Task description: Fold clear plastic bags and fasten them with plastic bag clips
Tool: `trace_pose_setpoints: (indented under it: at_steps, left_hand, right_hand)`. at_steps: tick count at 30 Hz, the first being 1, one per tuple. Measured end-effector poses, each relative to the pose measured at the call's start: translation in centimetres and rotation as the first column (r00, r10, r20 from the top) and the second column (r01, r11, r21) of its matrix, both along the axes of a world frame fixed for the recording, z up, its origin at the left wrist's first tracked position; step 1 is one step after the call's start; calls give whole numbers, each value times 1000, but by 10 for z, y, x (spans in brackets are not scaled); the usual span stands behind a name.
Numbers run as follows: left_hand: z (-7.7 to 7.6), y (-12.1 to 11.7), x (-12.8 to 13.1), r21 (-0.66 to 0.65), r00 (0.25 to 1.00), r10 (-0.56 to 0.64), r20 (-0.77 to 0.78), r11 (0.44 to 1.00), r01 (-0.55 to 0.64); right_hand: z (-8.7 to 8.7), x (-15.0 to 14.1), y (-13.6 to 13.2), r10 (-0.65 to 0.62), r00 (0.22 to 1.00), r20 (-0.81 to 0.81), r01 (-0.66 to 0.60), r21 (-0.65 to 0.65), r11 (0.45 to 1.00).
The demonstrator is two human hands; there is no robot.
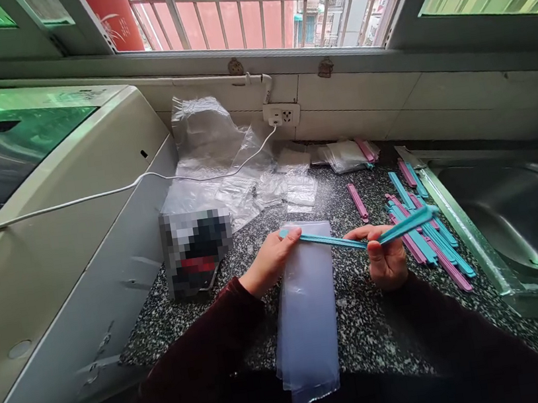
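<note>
"Where's the teal strip (332, 240)?"

"Up between the two hands, over the top end of the clear sleeves (309, 309) on the worktop (363, 338). The left hand (270, 260) has its far end between thumb and fingers. The right hand (389, 265) pinches the other end, where a second teal length (408, 223) angles off towards the sink (515, 207)."

"So both grips are closed on it. What could go wrong?"

"If the right pinch loosens, I'd expect that angled length to swing or drop onto the pile of teal and pink strips (417, 251) just beyond. Bending too hard at the pinch could crease or snap the plastic. And the sleeves look slick and lie loosely fanned, so a brush from the left forearm might slide them, their lower end being close to the person's body."

"What can't you make out?"

"Whether the two teal lengths are one hinged piece or two separate ones; the fingers cover the meeting point. The far tip of the angled one is smeared. Some strips hide under others, so I can't count them. And the item at the left (198, 251) is pixelated; I can't say what it is."
</note>
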State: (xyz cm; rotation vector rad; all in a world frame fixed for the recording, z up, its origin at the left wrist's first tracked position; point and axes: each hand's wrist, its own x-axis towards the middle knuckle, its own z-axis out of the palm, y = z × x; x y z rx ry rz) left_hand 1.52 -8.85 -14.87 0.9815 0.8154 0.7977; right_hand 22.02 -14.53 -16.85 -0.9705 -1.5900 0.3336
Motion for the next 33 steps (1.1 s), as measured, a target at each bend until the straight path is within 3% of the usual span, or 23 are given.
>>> trace_pose_setpoints:
  at_steps: [9,15,20,24,28,33]
  left_hand:
    - [9,3,-4,-59,993,104,60,993,-101]
    - [12,5,-5,-99,989,149,24,984,-145]
    - [10,7,-5,-94,985,167,41,982,-162]
    - [10,8,-6,-78,984,171,58,983,-166]
    - [10,7,-6,-71,980,196,29,979,-193]
    - [6,10,-6,-85,988,154,-20,984,-155]
  right_hand:
    - [9,7,0,-45,995,-93,43,-25,999]
    - [15,8,3,69,918,-391,-179,-251,951]
    - [18,9,6,61,920,-388,-230,-407,884]
    - [16,10,8,55,885,-462,-258,-389,885]
    - [16,8,8,89,909,-408,-253,-370,894]
    - [13,5,7,35,980,-193,-100,-337,936]
